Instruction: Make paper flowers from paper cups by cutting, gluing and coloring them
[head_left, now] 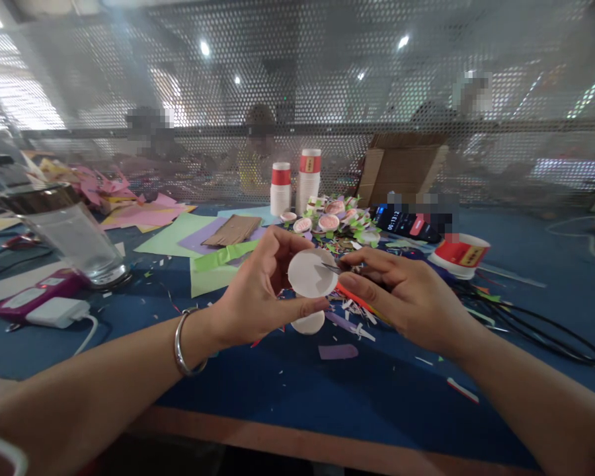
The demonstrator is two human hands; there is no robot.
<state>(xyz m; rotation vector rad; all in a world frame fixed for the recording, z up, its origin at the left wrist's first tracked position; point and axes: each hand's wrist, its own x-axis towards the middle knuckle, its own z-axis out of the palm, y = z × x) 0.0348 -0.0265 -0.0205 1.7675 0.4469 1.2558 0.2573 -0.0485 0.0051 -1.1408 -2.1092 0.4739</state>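
Note:
My left hand [258, 291], with a metal bangle on the wrist, pinches a white round paper disc [310, 272] between thumb and fingers, held up over the blue table [297, 383]. My right hand [401, 291] grips small scissors [350, 281] with an orange handle; their blades touch the disc's right edge. Just below the disc another white round piece [308, 322] lies on the table among paper scraps.
A pile of cut cup pieces [337, 221] and two stacks of red-and-white paper cups [297, 182] stand behind. A tipped cup [459, 254], a phone [406, 221], black cables [535, 324], coloured paper sheets [178, 238], a glass jar [74, 235] and a charger [54, 311] surround the hands. People sit behind a mesh screen.

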